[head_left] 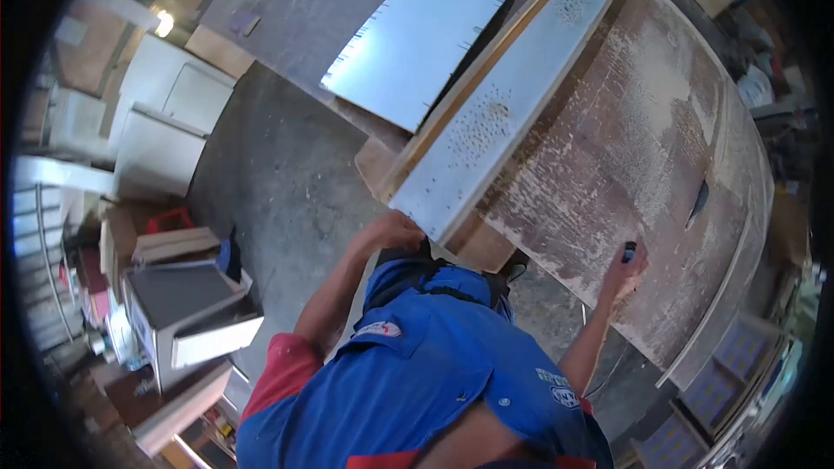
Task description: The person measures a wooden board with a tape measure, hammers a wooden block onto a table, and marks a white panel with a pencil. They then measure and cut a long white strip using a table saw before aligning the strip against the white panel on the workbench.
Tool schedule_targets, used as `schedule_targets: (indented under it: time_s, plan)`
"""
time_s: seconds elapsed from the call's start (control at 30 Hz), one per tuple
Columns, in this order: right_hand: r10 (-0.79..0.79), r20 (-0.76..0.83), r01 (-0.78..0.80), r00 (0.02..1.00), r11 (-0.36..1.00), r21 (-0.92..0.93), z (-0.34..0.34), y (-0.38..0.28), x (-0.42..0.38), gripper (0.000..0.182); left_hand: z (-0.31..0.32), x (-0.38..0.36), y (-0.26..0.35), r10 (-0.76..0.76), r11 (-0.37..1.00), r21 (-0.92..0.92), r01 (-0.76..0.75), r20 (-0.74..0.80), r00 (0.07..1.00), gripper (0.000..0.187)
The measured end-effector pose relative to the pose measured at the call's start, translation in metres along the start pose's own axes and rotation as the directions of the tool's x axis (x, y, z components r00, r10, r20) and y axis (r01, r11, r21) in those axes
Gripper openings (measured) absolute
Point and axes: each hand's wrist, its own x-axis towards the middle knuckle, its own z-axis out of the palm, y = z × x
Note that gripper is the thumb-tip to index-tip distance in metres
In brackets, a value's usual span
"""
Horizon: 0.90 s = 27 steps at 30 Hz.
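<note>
My left hand (396,231) is at the near-left corner of a long white board (452,172), its fingers curled in against the board's end. Groups of small dark-and-tan bits, too small to name, lie on that board. Over the worn brown tabletop, my right hand (627,274) is closed around a small black-and-blue object (629,251). Most of that object is hidden in the fingers, so its kind does not show.
A wider white panel (421,35) with dark marks along its edges lies beyond the long board. The scuffed tabletop (599,165) has a dark slot (698,200) on the right. Cabinet parts (187,304) stand on the floor at left.
</note>
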Motion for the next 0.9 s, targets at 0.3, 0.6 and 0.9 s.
schedule_targets:
  time_s: [0.3, 0.6, 0.9]
  plan:
    - [-0.058, 0.018, 0.059, 0.998, 0.992, -0.109, 0.062, -0.133, -0.032, 0.053, -0.136, 0.107, 0.037, 0.095, 0.317, -0.889, -0.330, -0.317, 0.944, 0.054]
    - [0.004, -0.058, -0.010, 0.998, 0.994, -0.104, 0.039, -0.173, -0.095, 0.048, -0.220, 0.120, 0.066, 0.107, 0.203, -0.854, -0.480, -0.468, 0.878, 0.035]
    - [0.161, -0.041, -0.163, 0.986, 0.985, -0.055, 0.037, -0.193, -0.169, 0.045, -0.378, 0.175, 0.039, 0.100, 0.147, -0.715, -0.683, -0.677, 0.730, 0.029]
